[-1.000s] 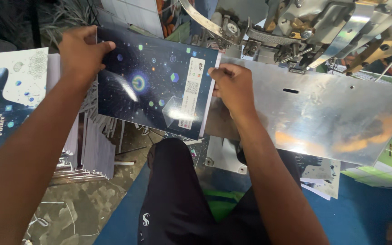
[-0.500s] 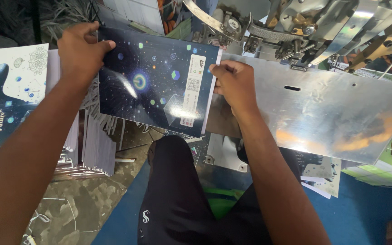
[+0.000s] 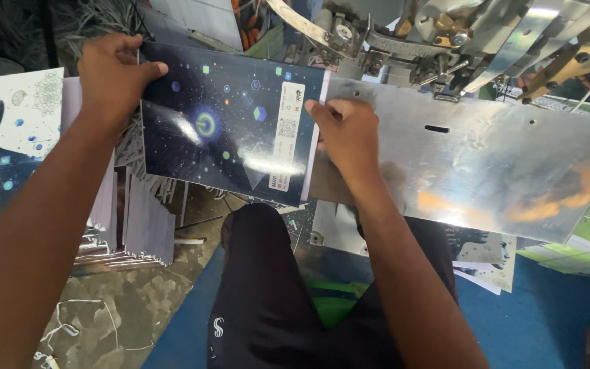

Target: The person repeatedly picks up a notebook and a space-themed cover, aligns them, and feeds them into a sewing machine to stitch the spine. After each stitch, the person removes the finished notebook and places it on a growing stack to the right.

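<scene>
Booklet: the dark, star-patterned booklet [image 3: 230, 123] is lying flat, sitting at about 11 o'clock from the middle of the view, with its right edge resting on the shiny metal plate [image 3: 486, 171].
Long axis: it is running from 9 o'clock to 3 o'clock, tilting slightly so the right end is sitting a little lower; the white label strip near the right edge is running crosswise, 12 to 6 o'clock.
Pointing: the spine edge is facing 3 o'clock, toward the machine; the free edge is facing 9 o'clock.
Left hand: the left hand [image 3: 112, 76] is gripping the booklet's upper left corner, thumb lying on top of the cover, fingers curling closed over the edge.
Right hand: the right hand [image 3: 349, 137] is clamping the booklet's right edge, knuckles bent, fingers pressing down where booklet and plate are meeting.
Machine: the metal stitching head [image 3: 404, 34] is sitting at 12 to 1 o'clock, just above the plate.
Stack: a pile of similar booklets [image 3: 8, 137] is lying at 9 o'clock, well apart from the right hand, just beside the left forearm.
Below: the person's dark-clothed knee [image 3: 261, 273] is showing at 6 o'clock, with paper trimmings [image 3: 90, 307] lying on the floor at 7 o'clock.
</scene>
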